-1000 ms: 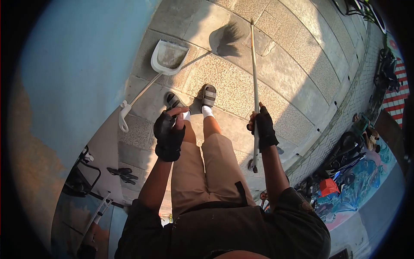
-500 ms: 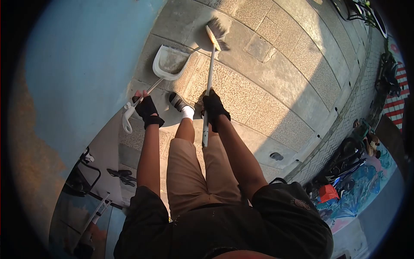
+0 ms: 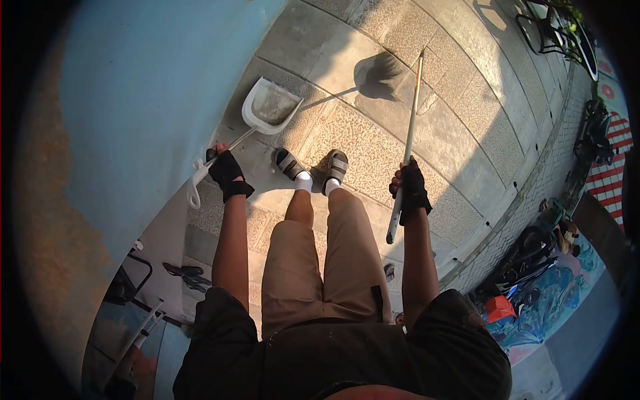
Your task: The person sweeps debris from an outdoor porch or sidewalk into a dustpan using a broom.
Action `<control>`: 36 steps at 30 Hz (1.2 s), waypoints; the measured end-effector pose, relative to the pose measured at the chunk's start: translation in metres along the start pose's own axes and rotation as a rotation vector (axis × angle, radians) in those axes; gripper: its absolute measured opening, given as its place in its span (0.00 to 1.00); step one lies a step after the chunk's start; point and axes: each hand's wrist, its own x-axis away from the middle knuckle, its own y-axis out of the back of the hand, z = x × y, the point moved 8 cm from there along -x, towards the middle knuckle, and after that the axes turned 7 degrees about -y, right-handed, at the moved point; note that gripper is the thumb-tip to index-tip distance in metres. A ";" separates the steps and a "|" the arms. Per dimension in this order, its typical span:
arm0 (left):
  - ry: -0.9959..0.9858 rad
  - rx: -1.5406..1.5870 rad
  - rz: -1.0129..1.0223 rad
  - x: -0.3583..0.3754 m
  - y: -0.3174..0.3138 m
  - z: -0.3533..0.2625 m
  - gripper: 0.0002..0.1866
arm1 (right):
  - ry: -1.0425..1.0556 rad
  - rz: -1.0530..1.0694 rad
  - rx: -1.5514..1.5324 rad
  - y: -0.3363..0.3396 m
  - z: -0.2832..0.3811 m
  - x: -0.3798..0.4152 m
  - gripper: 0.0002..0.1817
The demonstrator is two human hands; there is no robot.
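My left hand [image 3: 227, 172], in a black fingerless glove, is closed around the shaft of a long-handled white dustpan [image 3: 250, 115], just below its looped white grip. The pan rests on the paving near the blue wall, its open side facing up and right. In my right hand [image 3: 411, 189], also gloved and closed, is the pale handle of a broom [image 3: 412, 120]. It slants up and away, its lower end near my wrist. The broom's head is hard to make out at the far end; a dark, brush-shaped shadow lies on the paving to its left.
A blue wall [image 3: 153, 87] runs along my left. My sandalled feet [image 3: 335, 165] stand on stone paving [image 3: 373, 143]. Dark slippers [image 3: 189, 275] lie lower left. Parked bicycles or motorbikes [image 3: 533, 250] and an orange-red bag [image 3: 500, 309] are at right.
My right hand has swung right with the broom, whose head has lifted from the paving and moved right. My right foot now shows fully. My left hand and the dustpan have barely moved.
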 end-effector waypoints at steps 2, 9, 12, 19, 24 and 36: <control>0.025 0.047 -0.003 -0.010 -0.003 0.006 0.11 | 0.026 0.027 -0.132 -0.004 -0.003 -0.030 0.06; 0.009 -0.018 -0.061 -0.023 0.028 0.040 0.11 | -0.243 0.197 -0.118 -0.136 -0.068 -0.034 0.07; -0.009 0.029 -0.103 -0.023 0.041 0.067 0.14 | -0.367 0.382 -0.146 -0.179 -0.090 -0.025 0.07; 0.503 0.146 -0.119 0.011 0.046 0.092 0.17 | -0.346 0.455 0.017 -0.162 -0.065 -0.008 0.21; 0.774 0.168 0.091 0.099 0.005 0.064 0.24 | -0.202 0.193 0.080 -0.066 -0.031 0.042 0.27; 0.618 0.212 1.009 0.282 -0.211 0.080 0.15 | -0.177 -0.098 -0.103 0.003 -0.057 -0.057 0.05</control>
